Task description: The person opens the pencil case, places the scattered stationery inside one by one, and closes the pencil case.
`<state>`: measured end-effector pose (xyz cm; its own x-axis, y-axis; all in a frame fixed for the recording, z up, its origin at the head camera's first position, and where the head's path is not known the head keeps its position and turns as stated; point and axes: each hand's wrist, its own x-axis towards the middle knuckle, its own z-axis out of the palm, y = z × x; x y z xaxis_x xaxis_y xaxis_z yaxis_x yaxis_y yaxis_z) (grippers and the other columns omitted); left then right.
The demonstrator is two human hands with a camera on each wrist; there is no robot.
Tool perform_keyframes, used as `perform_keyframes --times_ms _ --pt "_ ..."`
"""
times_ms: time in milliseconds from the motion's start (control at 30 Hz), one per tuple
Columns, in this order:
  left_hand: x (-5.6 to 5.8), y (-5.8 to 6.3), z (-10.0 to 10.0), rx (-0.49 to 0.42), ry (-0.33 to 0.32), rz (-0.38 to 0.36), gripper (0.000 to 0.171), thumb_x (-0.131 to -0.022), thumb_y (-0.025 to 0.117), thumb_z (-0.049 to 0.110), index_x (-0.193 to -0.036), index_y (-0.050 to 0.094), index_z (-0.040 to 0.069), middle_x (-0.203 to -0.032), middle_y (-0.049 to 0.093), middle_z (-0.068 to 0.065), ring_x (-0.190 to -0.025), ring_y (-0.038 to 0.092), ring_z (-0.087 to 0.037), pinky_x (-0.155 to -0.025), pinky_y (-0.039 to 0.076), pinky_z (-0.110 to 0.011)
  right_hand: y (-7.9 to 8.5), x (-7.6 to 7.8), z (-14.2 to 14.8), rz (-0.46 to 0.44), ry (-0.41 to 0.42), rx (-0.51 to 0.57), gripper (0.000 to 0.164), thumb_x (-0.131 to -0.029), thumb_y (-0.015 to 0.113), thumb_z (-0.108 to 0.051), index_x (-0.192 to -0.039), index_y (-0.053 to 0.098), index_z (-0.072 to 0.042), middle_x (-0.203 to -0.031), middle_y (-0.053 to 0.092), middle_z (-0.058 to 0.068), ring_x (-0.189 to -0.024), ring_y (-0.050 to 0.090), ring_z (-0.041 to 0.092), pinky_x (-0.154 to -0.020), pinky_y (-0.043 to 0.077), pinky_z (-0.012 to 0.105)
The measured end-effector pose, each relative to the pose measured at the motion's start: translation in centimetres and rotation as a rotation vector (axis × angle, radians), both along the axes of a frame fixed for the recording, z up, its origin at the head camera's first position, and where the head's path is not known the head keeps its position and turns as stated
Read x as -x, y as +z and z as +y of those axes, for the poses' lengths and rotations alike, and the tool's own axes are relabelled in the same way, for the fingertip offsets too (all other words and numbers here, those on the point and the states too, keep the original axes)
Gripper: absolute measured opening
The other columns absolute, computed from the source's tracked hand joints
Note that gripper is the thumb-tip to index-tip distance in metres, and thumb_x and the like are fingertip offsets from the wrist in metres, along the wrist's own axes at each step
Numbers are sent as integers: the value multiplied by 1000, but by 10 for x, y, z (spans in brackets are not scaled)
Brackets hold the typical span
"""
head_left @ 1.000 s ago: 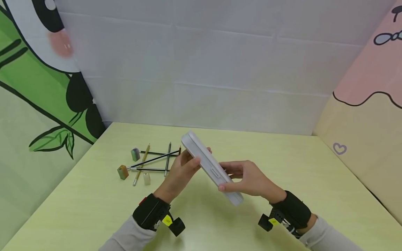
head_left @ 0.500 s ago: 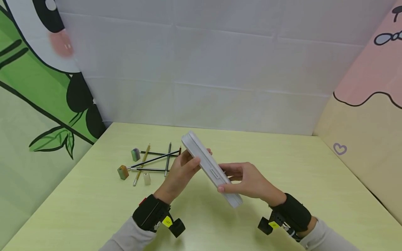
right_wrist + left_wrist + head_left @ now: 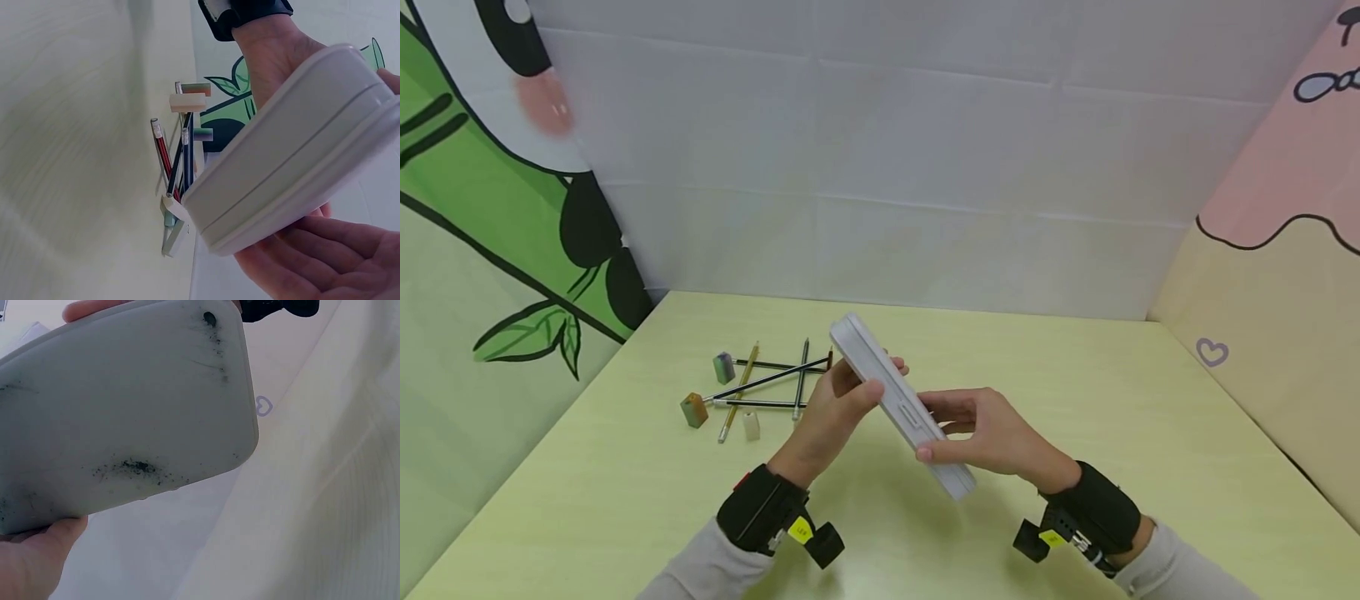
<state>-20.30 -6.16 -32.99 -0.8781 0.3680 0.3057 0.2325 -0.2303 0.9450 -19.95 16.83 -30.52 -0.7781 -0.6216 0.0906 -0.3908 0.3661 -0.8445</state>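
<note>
A white plastic pencil case [image 3: 891, 398] is held up over the table at a slant, its lid down and a small catch on the long side towards me. My left hand [image 3: 829, 417] grips its upper left part, thumb on the near side and fingers behind. On the lower right part, my right hand [image 3: 992, 435] holds the case between thumb and fingers, the thumb beside the catch. Dark smudges mark the broad face of the case [image 3: 134, 403] in the left wrist view. The right wrist view shows the seam along the case [image 3: 281, 162]; its inside is hidden.
Several pencils [image 3: 771, 379] lie crossed on the table [image 3: 1075, 367] to the left. Around them stand an orange-and-green eraser [image 3: 693, 411], a bluish-green eraser [image 3: 723, 368] and a small white eraser [image 3: 751, 426]. A pale cloth wall [image 3: 880, 167] closes off the back.
The pencil case has tipped slightly, its lower end shifting a little down and left along with the right hand. The left hand keeps its grip, and the pencils and erasers stay put.
</note>
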Motion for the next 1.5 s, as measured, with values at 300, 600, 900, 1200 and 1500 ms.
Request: perform_keyframes --times_ms 300,600,900,1200,1500 --pt "-4 1 9 -6 161 -61 66 -80 63 39 -132 41 5 -130 55 -24 -120 60 -30 -105 44 -38 -1 -3 -3 -77 -14 22 65 -83 74 -34 -136 52 -3 -126 64 18 -110 66 26 -88 56 32" --pt "-6 5 11 -25 213 -62 66 -77 65 38 -130 44 4 -124 58 -23 -112 65 -22 -102 48 -38 5 -3 -3 -230 -18 45 62 -85 72 -32 -139 51 -9 -127 65 14 -108 67 21 -84 55 30" --pt "-4 0 12 -69 192 -81 64 -78 66 34 -128 46 -1 -111 60 -7 -99 64 -10 -99 48 -32 2 -2 1 -263 -29 67 62 -86 71 -31 -138 51 -5 -126 65 15 -110 66 17 -87 54 26" --pt "-5 3 9 -50 151 -86 82 -77 69 45 -136 40 -3 -115 50 -10 -100 56 -11 -104 45 -35 2 0 6 -289 -11 98 62 -88 69 -32 -136 50 3 -116 68 16 -95 67 8 -84 54 22" --pt "-5 6 10 -83 145 -99 78 -76 69 42 -132 43 -6 -112 52 -6 -98 58 -8 -102 46 -32 2 1 8 -284 19 124 58 -89 67 -32 -133 53 3 -108 72 4 -92 68 8 -85 54 25"
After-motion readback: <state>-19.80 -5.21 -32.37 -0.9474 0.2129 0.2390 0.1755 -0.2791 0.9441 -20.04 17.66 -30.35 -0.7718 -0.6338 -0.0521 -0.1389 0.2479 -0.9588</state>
